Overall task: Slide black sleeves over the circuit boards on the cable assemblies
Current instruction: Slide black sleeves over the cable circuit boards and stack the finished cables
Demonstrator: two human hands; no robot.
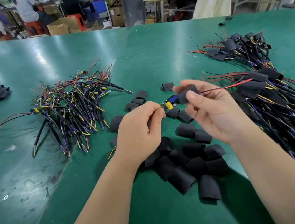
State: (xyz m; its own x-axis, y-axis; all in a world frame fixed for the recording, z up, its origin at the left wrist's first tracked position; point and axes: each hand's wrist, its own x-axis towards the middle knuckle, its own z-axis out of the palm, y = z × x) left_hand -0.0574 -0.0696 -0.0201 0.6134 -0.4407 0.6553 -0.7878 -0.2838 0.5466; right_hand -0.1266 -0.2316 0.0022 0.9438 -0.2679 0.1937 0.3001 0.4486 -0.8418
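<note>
Standing by the green table [133,55], I saw plenty of bare mat beyond the pile of loose sleeves [186,164], out toward the far edge. The near edge ran just behind that pile. Left of the pile sat a tangle of bare cable assemblies [68,109], and right of it was a heap of sleeved ones [276,94], so the free lane was straight over the pile.

Both hands hung above the pile, palms turned toward each other. The left hand [138,133] pinched one end of a circuit board [169,104] between thumb and fingertips. The right hand [213,112] pinched a black sleeve [188,94] between thumb and fingers, with its mouth at the board's other end.

The board was small, with a yellow part and a blue part showing. Thin red and black wires [226,86] poked out of the sleeve toward the sleeved heap.
</note>
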